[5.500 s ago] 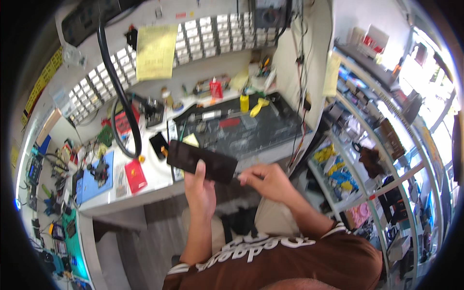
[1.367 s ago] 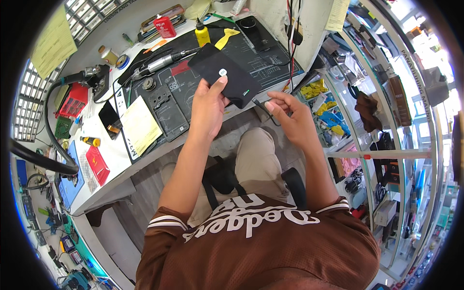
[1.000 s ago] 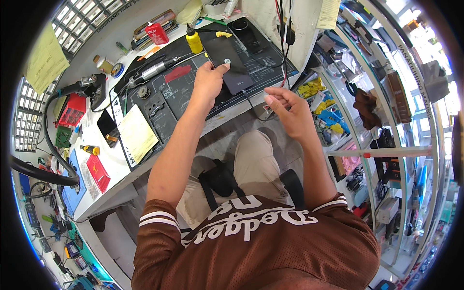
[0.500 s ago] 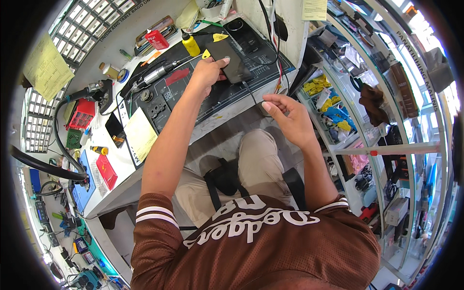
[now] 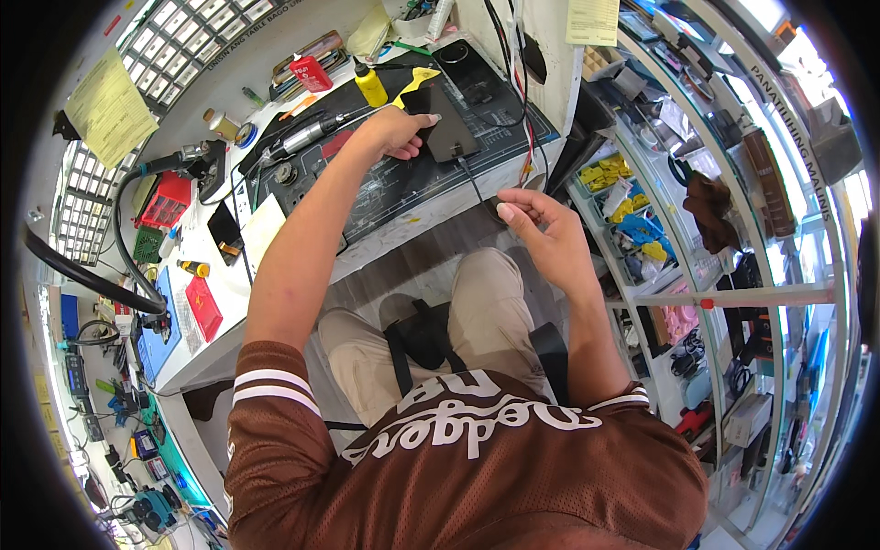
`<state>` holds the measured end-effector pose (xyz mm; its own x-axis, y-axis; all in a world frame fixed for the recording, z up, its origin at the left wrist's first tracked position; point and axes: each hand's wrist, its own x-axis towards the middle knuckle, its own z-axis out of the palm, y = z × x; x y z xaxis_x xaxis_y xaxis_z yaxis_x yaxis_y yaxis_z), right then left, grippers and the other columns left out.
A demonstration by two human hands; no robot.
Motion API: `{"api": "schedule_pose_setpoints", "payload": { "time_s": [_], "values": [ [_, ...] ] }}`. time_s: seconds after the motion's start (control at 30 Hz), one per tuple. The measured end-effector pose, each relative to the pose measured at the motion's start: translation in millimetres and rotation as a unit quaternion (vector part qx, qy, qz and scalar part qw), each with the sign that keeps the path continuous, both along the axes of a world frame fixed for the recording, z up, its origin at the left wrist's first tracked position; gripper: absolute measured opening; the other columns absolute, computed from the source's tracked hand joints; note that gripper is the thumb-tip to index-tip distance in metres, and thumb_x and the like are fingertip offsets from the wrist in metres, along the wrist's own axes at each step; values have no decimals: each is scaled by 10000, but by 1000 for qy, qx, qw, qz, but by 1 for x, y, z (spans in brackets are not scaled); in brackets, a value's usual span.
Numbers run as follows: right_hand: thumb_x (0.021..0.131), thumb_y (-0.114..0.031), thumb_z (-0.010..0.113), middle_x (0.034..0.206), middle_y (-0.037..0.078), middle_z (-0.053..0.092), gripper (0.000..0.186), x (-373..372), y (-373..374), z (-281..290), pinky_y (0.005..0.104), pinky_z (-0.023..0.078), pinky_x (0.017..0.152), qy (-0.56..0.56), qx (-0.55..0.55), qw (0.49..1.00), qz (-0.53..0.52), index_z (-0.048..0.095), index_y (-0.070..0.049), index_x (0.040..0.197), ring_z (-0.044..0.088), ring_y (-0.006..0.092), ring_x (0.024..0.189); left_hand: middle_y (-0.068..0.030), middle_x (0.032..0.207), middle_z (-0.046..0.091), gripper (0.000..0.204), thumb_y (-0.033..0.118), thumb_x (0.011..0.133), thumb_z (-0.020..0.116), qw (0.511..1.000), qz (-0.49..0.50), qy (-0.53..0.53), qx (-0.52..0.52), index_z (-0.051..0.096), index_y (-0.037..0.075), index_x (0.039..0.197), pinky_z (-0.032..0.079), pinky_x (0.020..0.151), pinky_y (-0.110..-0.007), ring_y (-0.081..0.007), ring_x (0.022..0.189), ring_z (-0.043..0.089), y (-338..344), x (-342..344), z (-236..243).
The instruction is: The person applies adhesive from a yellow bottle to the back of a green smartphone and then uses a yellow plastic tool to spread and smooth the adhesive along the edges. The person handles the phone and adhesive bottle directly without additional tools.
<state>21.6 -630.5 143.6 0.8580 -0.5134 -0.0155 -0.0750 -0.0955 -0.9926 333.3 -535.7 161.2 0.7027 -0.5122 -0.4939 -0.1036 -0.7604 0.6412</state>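
A dark phone (image 5: 451,130) lies on the black work mat (image 5: 403,194), its screen facing up. My left hand (image 5: 394,135) reaches over its left edge, one digit stretched onto the screen and the other fingers loosely bent, not wrapped round it. A thin black charging cable (image 5: 470,177) is plugged into the phone's near end. It runs toward my right hand (image 5: 543,229), whose thumb and fingers pinch it just beyond the bench's front edge. Partly behind the phone lies a yellow piece (image 5: 417,84).
Left of the phone are a yellow bottle (image 5: 370,86), a red bottle (image 5: 310,73) and a grey electric screwdriver (image 5: 307,136). Another dark phone (image 5: 461,62) lies behind. A glass shelf (image 5: 733,299) stands at the right; a black flexible arm (image 5: 87,273) bends in at left.
My left hand has loosened its grip on the phone, which now rests on the mat; a digit touches its screen. My right hand still pinches the cable. The view has shifted slightly.
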Motion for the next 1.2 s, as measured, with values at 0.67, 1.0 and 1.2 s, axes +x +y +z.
{"api": "schedule_pose_setpoints", "payload": {
  "time_s": [0.67,1.0,1.2],
  "values": [
    [1030,-233,751,1000,16,755,326,-11,-5,-2,253,529,831,-46,-14,999,4,751,3,1255,638,75,891,-21,880,744,802,814,881,682,976,-114,7,186,747,38,1075,496,588,-243,-121,681,702,-13,30,16],
    [994,-292,774,1052,126,771,410,42,-2,3,323,556,887,0,-99,995,-34,734,13,1265,706,177,924,-48,850,731,593,615,1011,643,991,-52,-123,-4,733,29,1043,534,681,-317,-141,700,684,65,-14,41],
    [925,-500,776,1412,229,625,724,136,-10,-19,481,462,1121,12,-476,877,-63,624,1,1426,563,400,1299,-68,874,702,430,434,1058,647,962,-43,-244,-113,729,32,1186,541,815,-350,-185,812,667,95,-23,12]
  ]
}}
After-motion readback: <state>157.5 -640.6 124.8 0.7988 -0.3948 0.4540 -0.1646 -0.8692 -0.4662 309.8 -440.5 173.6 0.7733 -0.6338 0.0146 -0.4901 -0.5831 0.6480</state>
